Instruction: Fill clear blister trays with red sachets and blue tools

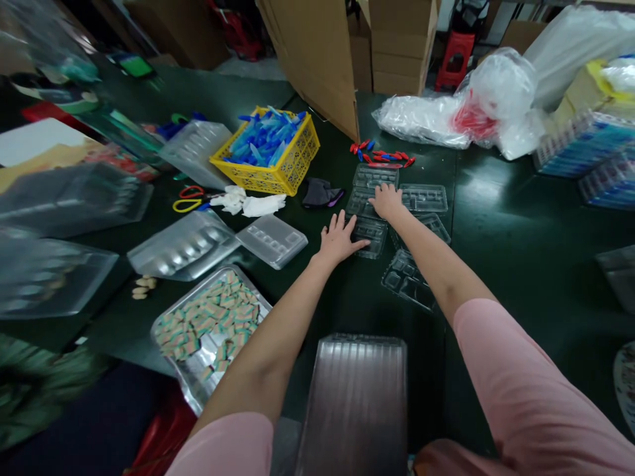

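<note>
Both my arms reach forward over a dark green table. My left hand (340, 238) is open, fingers spread, beside a clear plastic tray (372, 237) with its thumb at the tray's edge. Farther forward, my right hand (387, 200) rests with its fingers on another clear tray (362, 202); whether it grips the tray is hard to tell. More clear moulded trays lie around them, one to the right (424, 198) and one nearer me (407, 280). Small red and blue pieces (389, 157) are scattered beyond the trays.
A yellow basket (297, 158) of blue pieces stands left of centre. Scissors (188, 198), a dark cloth (320, 193) and a metal tray of striped pieces (198, 383) lie left. A stack of clear trays (357, 403) is nearest me. Plastic bags (426, 119) lie at the back.
</note>
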Demonstrator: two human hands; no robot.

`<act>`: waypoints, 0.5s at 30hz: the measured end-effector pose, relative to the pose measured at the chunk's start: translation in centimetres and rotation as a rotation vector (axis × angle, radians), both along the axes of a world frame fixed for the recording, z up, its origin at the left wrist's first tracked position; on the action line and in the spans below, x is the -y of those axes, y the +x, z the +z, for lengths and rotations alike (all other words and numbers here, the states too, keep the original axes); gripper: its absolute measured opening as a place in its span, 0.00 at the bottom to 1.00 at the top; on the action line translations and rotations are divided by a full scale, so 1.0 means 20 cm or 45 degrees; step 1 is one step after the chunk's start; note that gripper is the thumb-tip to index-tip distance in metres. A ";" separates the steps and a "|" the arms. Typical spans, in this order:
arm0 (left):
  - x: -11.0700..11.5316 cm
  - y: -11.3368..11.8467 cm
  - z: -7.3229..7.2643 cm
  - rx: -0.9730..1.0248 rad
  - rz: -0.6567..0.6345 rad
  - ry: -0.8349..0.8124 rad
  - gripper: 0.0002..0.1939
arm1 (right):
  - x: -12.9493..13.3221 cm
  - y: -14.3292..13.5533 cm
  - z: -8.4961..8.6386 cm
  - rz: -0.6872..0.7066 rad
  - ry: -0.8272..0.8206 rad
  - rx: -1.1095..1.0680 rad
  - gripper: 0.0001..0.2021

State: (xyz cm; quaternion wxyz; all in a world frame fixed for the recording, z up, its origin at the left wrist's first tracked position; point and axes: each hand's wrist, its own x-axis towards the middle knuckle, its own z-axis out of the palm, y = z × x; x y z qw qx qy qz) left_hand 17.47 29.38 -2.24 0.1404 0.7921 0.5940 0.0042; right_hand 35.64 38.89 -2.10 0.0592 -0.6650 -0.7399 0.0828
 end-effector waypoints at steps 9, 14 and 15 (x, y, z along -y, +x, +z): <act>-0.03 0.02 0.00 0.054 0.012 0.020 0.47 | 0.19 0.36 0.08 -0.067 0.126 -0.022 0.25; 0.08 0.04 0.06 0.168 -0.128 0.270 0.41 | 0.33 0.66 0.03 -0.193 -0.046 0.054 0.23; 0.13 0.05 0.08 0.202 -0.243 0.304 0.39 | 0.33 0.68 0.01 -0.193 -0.050 0.055 0.23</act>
